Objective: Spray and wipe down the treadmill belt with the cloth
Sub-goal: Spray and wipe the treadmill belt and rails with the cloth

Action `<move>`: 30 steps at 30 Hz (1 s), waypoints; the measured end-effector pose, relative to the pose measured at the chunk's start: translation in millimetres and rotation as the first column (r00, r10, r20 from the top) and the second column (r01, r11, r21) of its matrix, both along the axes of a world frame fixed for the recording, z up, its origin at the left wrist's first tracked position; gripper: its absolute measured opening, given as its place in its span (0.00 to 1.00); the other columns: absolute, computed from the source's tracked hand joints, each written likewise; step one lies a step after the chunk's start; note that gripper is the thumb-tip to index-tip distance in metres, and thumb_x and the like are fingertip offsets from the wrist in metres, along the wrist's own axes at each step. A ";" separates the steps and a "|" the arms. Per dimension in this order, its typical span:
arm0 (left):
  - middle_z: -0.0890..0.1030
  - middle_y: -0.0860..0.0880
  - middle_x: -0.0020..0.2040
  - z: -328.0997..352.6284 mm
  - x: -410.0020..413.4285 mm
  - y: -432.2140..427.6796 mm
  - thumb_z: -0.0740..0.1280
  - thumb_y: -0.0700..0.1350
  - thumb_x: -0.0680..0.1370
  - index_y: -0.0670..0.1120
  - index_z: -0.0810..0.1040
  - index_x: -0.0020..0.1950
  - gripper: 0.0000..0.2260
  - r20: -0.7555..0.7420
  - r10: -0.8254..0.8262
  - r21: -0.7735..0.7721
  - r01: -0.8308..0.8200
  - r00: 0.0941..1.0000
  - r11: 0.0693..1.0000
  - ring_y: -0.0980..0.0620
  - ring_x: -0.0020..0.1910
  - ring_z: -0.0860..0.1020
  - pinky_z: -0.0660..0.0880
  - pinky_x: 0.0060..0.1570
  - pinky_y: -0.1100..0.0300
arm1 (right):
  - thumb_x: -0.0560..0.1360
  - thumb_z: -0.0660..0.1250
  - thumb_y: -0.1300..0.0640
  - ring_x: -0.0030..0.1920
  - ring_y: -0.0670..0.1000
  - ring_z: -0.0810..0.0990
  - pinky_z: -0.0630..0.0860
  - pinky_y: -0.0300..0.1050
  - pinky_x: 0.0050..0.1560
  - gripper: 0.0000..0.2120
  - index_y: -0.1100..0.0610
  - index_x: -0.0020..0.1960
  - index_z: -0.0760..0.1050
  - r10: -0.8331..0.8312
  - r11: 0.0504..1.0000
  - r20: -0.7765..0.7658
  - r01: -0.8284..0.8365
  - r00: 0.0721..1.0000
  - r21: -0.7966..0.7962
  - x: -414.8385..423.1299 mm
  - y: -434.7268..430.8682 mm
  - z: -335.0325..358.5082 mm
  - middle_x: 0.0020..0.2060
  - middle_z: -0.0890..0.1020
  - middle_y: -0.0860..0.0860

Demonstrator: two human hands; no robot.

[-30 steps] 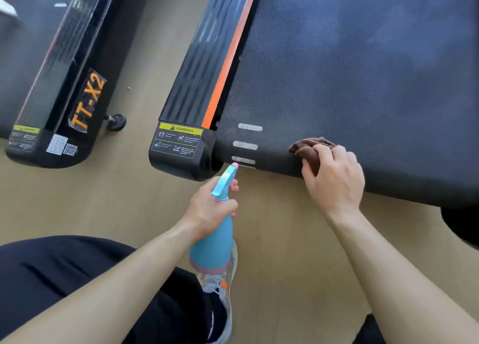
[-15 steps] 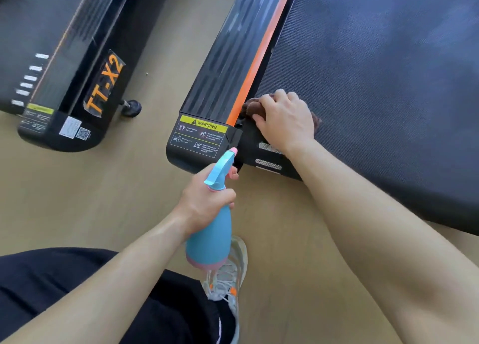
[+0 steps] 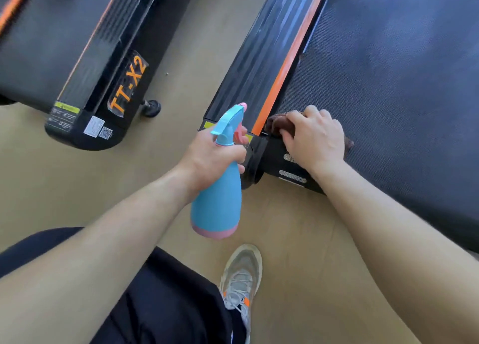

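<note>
At the near left corner of the belt: I logged the right hand lying on the cloth. The cloth sat on the treadmill belt, just beside the orange stripe of the side rail.
Right-hand fingers: curled down over the cloth and clamped on it, pressing it against the belt.
Cloth: brown and bunched, mostly hidden under the hand. Folds showed ahead of the fingertips, and a scrap showed on the far side of the hand.
Left hand: I saw it holding the spray bottle in the air, in front of the rail's end cap and apart from the belt.
Left-hand fingers: wrapped round the bottle's neck below the spray head. I could not tell whether one rested on the pink trigger.
Spray bottle: blue body, pink band at the base, pink nozzle tip. It was tilted, with the nozzle pointing away from me toward the rail.
Belt surface: dark and textured, with white marks near its end, beside the right wrist.
Floor: tan. One grey shoe with orange accents stood on it below the bottle.
Second treadmill: to the left across a strip of floor, lettered "TT-X2", with a small black wheel beside its end.
</note>
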State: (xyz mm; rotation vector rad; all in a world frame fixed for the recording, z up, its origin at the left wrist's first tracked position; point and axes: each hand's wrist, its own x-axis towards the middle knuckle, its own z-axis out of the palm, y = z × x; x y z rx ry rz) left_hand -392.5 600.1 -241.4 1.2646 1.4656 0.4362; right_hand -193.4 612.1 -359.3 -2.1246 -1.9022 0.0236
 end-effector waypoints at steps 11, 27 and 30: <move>0.84 0.45 0.54 0.2 6.5 20.7 0.68 0.40 0.67 0.48 0.81 0.61 0.22 -0.017 -0.069 0.000 0.069 0.997 0.998 0.48 0.39 0.81 0.81 0.39 0.61 | 0.75 0.70 0.43 0.47 0.63 0.79 0.75 0.54 0.42 0.14 0.51 0.53 0.79 0.078 0.996 0.047 -0.080 0.996 0.034 14.4 -11.2 1.3 0.48 0.79 0.55; 0.86 0.51 0.51 -7.0 14.8 41.9 0.70 0.41 0.70 0.52 0.82 0.61 0.20 -0.002 -0.146 -0.041 0.145 0.989 0.989 0.49 0.39 0.82 0.79 0.39 0.64 | 0.77 0.67 0.43 0.50 0.62 0.79 0.73 0.54 0.44 0.13 0.51 0.55 0.79 -0.095 0.994 -0.022 0.096 0.995 0.047 4.6 40.1 0.2 0.49 0.80 0.55; 0.85 0.47 0.55 -5.7 18.4 43.3 0.69 0.36 0.73 0.49 0.82 0.63 0.20 0.039 -0.183 -0.045 0.184 0.982 0.982 0.49 0.37 0.80 0.79 0.39 0.63 | 0.79 0.64 0.44 0.57 0.63 0.77 0.73 0.56 0.51 0.14 0.52 0.58 0.78 -0.213 0.977 -0.075 0.210 0.974 -0.042 5.0 76.3 2.4 0.55 0.79 0.56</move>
